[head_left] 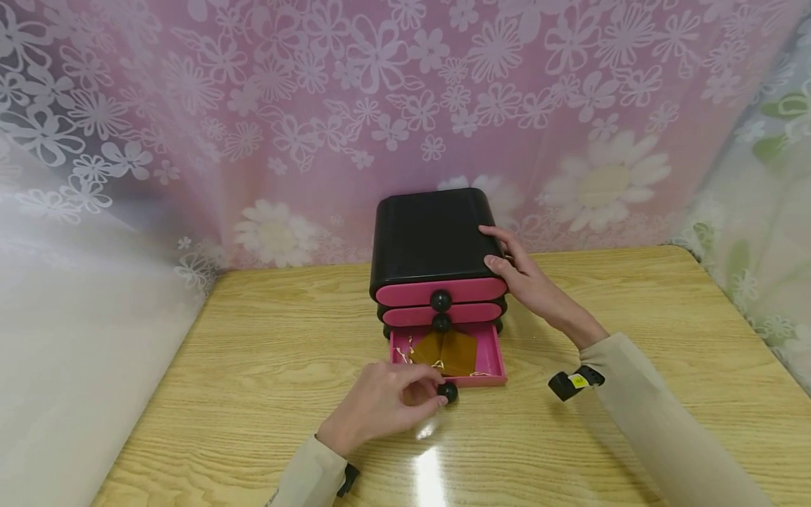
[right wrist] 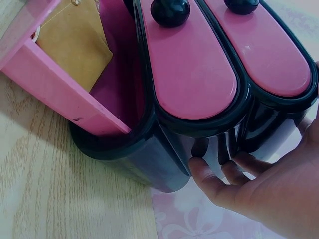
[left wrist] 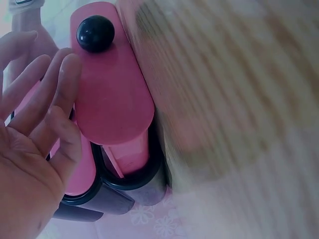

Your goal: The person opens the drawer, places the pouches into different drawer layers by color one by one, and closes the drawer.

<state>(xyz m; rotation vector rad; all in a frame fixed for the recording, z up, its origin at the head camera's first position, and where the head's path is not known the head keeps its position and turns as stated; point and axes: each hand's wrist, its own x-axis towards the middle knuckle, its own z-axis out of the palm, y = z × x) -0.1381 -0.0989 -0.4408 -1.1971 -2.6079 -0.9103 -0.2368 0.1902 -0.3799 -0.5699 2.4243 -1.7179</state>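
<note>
A black organizer with stacked pink drawers stands on the table. Its bottom drawer is pulled out, and mustard-brown drawstring pouches lie inside with pale cords. My left hand is in front of this drawer, thumb and fingertips near its round black knob. In the left wrist view the fingers are loosely bent, with a gap between them and the knob. My right hand rests against the organizer's right side, thumb and a finger at the top edge; its fingertips touch the black casing.
The upper drawer and middle drawer are closed, each with a black knob. Wood-grain tabletop surrounds the organizer. A pink floral curtain hangs behind, and pale sheeting hangs at the left.
</note>
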